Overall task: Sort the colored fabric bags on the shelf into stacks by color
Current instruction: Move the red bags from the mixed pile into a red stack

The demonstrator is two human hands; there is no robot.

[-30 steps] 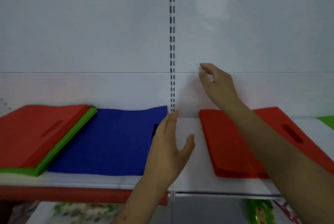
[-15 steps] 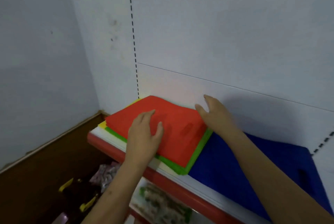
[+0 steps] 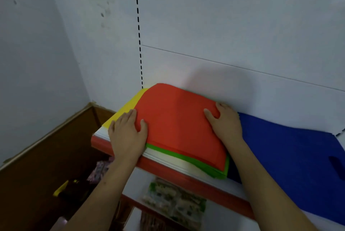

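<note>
Both hands on the red bag, top of the pile at the shelf's left end. Left hand gripping its left edge, right hand pinching the right edge. Green bag and yellow bag underneath, blue bag just beside.

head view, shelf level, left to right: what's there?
yellow bag → left hand → red bag → right hand → blue bag. The green bag lies under the red one, so it's left out of the order.
</note>
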